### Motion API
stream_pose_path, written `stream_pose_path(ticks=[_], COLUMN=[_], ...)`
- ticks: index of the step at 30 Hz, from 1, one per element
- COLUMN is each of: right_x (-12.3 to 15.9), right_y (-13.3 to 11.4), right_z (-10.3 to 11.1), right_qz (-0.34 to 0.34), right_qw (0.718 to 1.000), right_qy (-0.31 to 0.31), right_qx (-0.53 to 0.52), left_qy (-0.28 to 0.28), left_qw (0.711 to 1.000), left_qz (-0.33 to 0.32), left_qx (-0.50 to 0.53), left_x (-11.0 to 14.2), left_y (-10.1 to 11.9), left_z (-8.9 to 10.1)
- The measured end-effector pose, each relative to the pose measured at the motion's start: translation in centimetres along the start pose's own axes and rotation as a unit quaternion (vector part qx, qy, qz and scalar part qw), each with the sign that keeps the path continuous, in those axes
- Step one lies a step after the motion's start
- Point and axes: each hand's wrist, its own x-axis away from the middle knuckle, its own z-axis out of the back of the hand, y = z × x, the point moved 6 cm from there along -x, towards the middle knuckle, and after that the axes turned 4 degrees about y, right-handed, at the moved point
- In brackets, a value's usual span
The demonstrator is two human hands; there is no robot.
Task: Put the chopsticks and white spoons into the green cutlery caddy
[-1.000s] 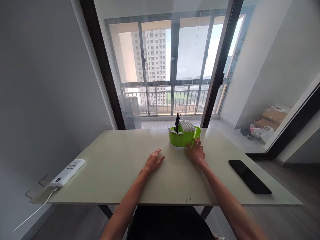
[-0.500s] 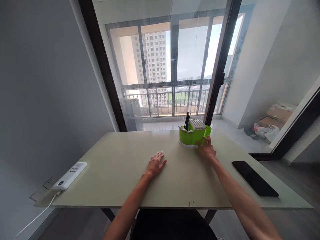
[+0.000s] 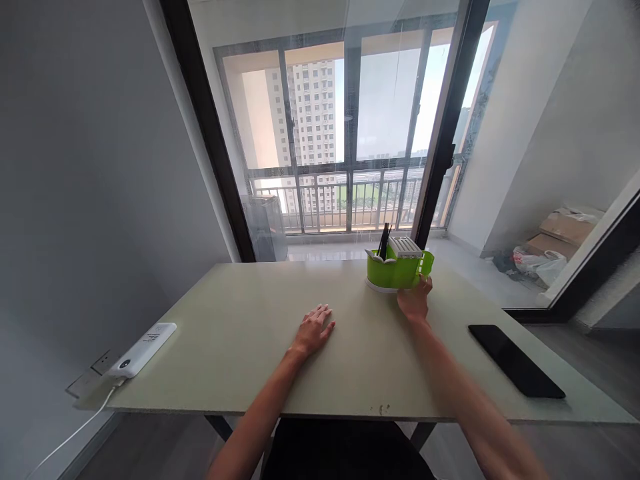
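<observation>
Toward the back right of the table stands a green cutlery holder point(image 3: 393, 272) with a white base and a slotted white top. Black chopsticks point(image 3: 385, 241) rise from it, and white spoons point(image 3: 374, 255) lean over its front rim. My right hand point(image 3: 415, 301) grips the holder low at its right end, fingers curled against the side and thumb near the base; part of the grip is hidden. My left hand point(image 3: 315, 329) lies flat on the pale table point(image 3: 260, 307), fingers stretched out and holding nothing. It is nearest the holder, but apart from it.
A black phone-like slab point(image 3: 515, 360) lies on the right side of the table. At the left edge sits a white power bank point(image 3: 143, 350) with a white cable point(image 3: 80, 427) running off. Behind the table is a glass door with a dark frame point(image 3: 450, 153).
The cutlery holder has shifted slightly right and back with my right hand, whose fingers now sit closer around its end. My left hand stays in place. The view has turned a little.
</observation>
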Motion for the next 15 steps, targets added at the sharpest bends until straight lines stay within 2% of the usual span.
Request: stream_pose_path(ticks=[3, 10, 15], right_x=[2.3, 5.1, 5.6], right_y=[-0.2, -2.4, -2.7], right_z=[-1.0, -3.1, -3.1], right_qz=[-0.027, 0.072, 0.092], right_qw=[0.999, 0.976, 0.966], right_qy=[-0.003, -0.169, -0.208], right_qx=[-0.032, -0.116, -0.123], left_qy=[0.002, 0.005, 0.001], left_qw=[1.0, 1.0, 1.0], left_qz=[-0.003, -0.002, -0.003], left_qx=[0.0, 0.0, -0.003], left_x=[0.1, 0.1, 0.0], left_y=[0.0, -0.2, -0.1], left_z=[0.0, 0.0, 0.0])
